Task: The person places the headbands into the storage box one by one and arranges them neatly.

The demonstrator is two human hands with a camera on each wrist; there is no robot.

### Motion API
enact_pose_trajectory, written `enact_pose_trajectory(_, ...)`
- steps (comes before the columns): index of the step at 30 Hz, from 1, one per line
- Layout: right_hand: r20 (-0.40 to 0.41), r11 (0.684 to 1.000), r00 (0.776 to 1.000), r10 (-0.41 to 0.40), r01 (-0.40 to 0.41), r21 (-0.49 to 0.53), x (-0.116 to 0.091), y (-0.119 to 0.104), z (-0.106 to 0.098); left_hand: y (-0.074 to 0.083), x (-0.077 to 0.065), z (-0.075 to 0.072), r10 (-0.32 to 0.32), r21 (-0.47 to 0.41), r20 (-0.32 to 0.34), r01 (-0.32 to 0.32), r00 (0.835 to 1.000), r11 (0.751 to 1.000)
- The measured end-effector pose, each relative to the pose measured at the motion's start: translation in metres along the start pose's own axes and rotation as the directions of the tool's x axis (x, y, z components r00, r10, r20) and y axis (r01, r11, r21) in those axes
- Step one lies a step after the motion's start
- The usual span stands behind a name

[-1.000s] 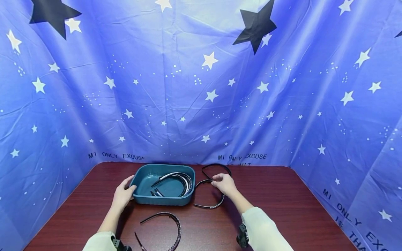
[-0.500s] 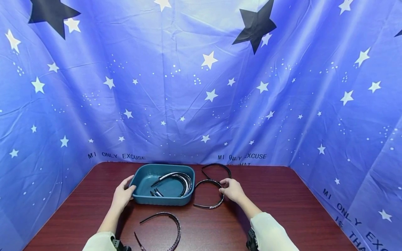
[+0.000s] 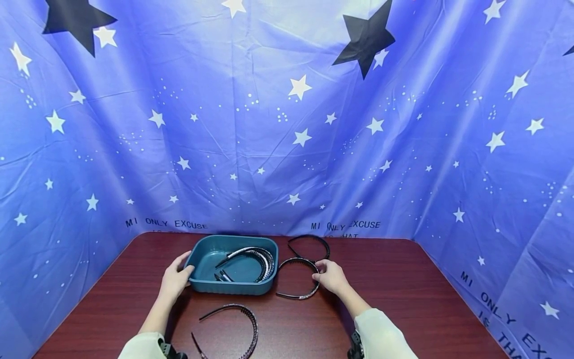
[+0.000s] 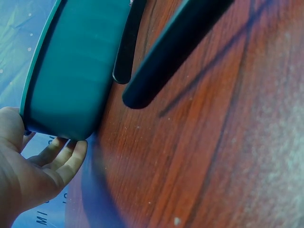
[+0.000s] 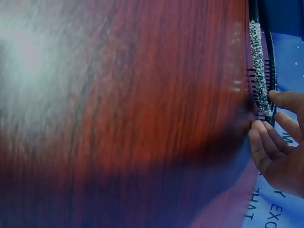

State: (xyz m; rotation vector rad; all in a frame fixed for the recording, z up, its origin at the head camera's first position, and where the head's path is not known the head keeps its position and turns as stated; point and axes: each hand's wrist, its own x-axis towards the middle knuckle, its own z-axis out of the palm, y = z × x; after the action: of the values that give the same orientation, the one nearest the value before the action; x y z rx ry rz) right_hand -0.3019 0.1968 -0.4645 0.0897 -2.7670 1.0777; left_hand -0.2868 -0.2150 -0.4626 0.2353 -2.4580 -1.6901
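Note:
My left hand (image 3: 174,279) grips the left end of a teal plastic bin (image 3: 230,287); in the left wrist view the fingers (image 4: 71,164) curl against its end wall. To the right of the bin a black toothed headband (image 3: 301,297) with a glittery band lies on the table. The thumb and fingers of my right hand (image 3: 333,277) pinch its right side. Seen from the right wrist, the fingertips (image 5: 257,125) are at the end of the sparkling strip. Inside the bin, several headbands (image 3: 269,263) lie nested toward the right.
A plain black headband (image 3: 309,236) lies behind the pinched one, near the table's back edge. Another glittery headband (image 3: 256,324) is in front of the bin, close to my left forearm. The dark red wooden table (image 3: 394,299) is enclosed by a blue star-printed cloth (image 3: 269,139).
My right hand has shifted right and toward me along the headband, from its top to its right side. The left hand stays on the bin.

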Motion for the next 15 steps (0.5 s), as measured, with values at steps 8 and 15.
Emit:
enact_pose_trajectory(8, -0.013, 0.999, 1.000, 0.023, -0.023, 0.026, 0.0001, -0.0026, 0.0064, 0.0001, 0.0003, 0.0004, -0.004, 0.007, -0.001, 0.004, 1.000, 1.000)
enact_pose_trajectory(15, -0.041, 0.998, 0.998, 0.055, -0.055, 0.001, 0.0024, -0.0061, 0.0075, 0.0014, 0.0004, 0.0005, -0.007, 0.006, -0.003, 0.007, 1.000, 1.000)
